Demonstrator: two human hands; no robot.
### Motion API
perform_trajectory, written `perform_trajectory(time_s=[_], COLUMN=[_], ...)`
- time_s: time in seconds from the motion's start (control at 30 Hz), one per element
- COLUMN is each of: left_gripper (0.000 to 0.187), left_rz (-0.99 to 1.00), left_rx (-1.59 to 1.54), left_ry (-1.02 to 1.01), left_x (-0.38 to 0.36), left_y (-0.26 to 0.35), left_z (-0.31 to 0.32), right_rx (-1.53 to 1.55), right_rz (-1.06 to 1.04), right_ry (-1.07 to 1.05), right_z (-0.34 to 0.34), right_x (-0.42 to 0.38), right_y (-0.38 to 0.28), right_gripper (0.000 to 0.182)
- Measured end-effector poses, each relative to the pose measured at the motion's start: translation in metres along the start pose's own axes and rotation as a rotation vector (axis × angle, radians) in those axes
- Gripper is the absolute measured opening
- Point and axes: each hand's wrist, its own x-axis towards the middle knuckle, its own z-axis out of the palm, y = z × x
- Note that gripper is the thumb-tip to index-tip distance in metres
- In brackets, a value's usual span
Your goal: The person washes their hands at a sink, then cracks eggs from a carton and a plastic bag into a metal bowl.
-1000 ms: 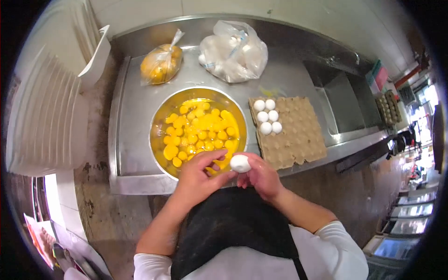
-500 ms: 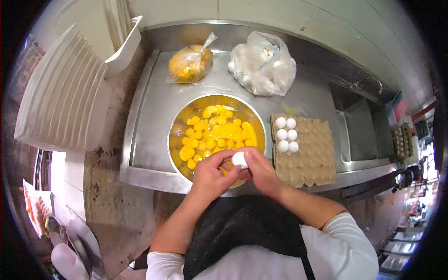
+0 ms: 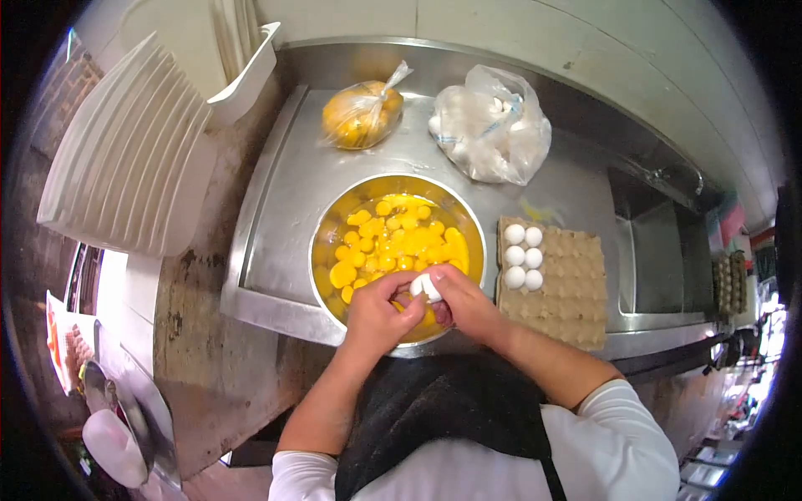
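A cracked white egg (image 3: 426, 288) is held between my two hands, its shell parting along a line down the middle. My left hand (image 3: 380, 313) grips the left part with fingers and thumb, and my right hand (image 3: 469, 307) grips the right part. Both hands are over the near side of a large steel bowl (image 3: 479, 250). Many egg yolks (image 3: 405, 242) lie in clear egg white inside it. To the right of the bowl, a cardboard egg tray (image 3: 568, 288) carries several whole white eggs (image 3: 515, 256) in its left columns.
Behind the bowl stand a knotted bag of yellow-orange contents (image 3: 361, 115) and a clear bag of white shells (image 3: 493, 129). White plastic containers (image 3: 125, 159) are stacked at left. A steel sink (image 3: 656, 250) is set into the counter at right.
The egg, whole-looking before, now shows a split, with a white piece on each side. My hands stay over the bowl; the whole view has shifted slightly.
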Motion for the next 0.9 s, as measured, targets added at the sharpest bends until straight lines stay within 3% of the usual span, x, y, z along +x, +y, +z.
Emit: perform_trajectory(time_s=[0.07, 0.2, 0.27, 0.33, 0.4, 0.47, 0.5, 0.53, 0.57, 0.6, 0.67, 0.7, 0.77, 0.9], left_gripper=[0.028, 0.029, 0.029, 0.029, 0.028, 0.027, 0.026, 0.026, 0.026, 0.026, 0.031, 0.035, 0.037, 0.048], left_rz=[-0.009, -0.028, -0.078, -0.093, 0.063, 0.008, 0.025, 0.041, 0.008, 0.011, 0.239, 0.331, 0.340, 0.359], left_rx=[-0.160, -0.123, 0.089, 0.102, -0.074, -0.210, -0.374, -0.537, -0.489, -0.493, -0.054, 0.093, 0.125, 0.174], left_ry=[0.025, -0.008, -0.004, 0.006, 0.239, 0.216, 0.179, 0.142, 0.097, 0.097, 0.057, 0.054, 0.019, 0.020], left_x=[0.001, 0.000, -0.001, -0.001, 0.000, -0.001, -0.001, -0.001, -0.002, -0.003, -0.002, 0.000, 0.002, 0.002], left_y=[-0.013, -0.005, 0.001, -0.010, -0.019, -0.015, -0.009, -0.005, -0.001, 0.004, 0.013, 0.014, 0.018, 0.025], left_z=[-0.002, -0.017, -0.028, -0.035, -0.037, -0.041, -0.040, -0.038, -0.034, -0.028, -0.014, -0.011, -0.004, 0.002], right_rx=[-0.001, -0.102, -0.677, -0.775, -0.873, -0.575, -0.578, -0.288, 0.002, -0.002, 0.461, 0.455, 0.532, 0.514], right_rz=[0.032, 0.021, -0.547, -0.479, -0.408, -0.428, -0.428, -0.186, 0.056, 0.055, 0.216, 0.207, 0.317, 0.301], right_ry=[-0.016, -0.062, 0.111, 0.177, 0.249, 0.261, 0.262, 0.143, 0.023, 0.024, -0.237, -0.227, -0.215, -0.221], right_z=[-0.001, -0.009, -0.018, -0.018, -0.023, -0.031, -0.030, -0.030, -0.029, -0.026, -0.018, -0.015, -0.015, -0.042], right_x=[0.003, 0.013, 0.023, 0.008, 0.004, 0.010, 0.009, 0.007, 0.006, 0.004, -0.001, -0.002, -0.002, -0.002], right_y=[-0.003, -0.004, 0.000, -0.032, -0.038, -0.024, -0.024, -0.025, -0.025, -0.022, -0.016, -0.013, -0.008, -0.014], right_gripper=[0.034, 0.035, 0.036, 0.037, 0.039, 0.038, 0.038, 0.038, 0.037, 0.037, 0.036, 0.036, 0.037, 0.031])
